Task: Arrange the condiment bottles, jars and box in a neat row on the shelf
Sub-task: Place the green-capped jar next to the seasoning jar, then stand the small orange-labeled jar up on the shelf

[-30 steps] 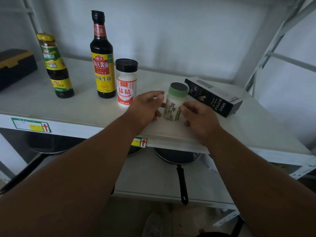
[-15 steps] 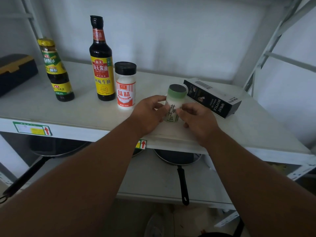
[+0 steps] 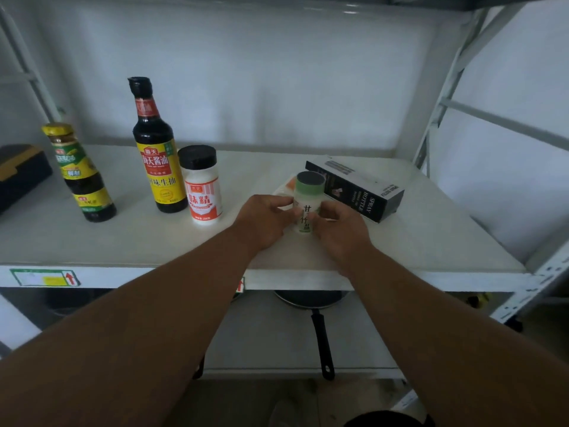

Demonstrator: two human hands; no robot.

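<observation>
Where bottles stand: white shelf (image 3: 129, 241); pale wall (image 3: 277, 72)

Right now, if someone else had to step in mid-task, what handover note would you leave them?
Left hand and right hand: both grip the green-capped jar from either side, upright near the shelf front.
Standing roughly in a row to the left: yellow-capped sauce bottle, tall soy sauce bottle, black-capped seasoning jar.
Spray bottle box lies on its side, angled, just behind and right of the jar.
Left: line up the held jar beside the seasoning jar, then straighten the box.
</observation>
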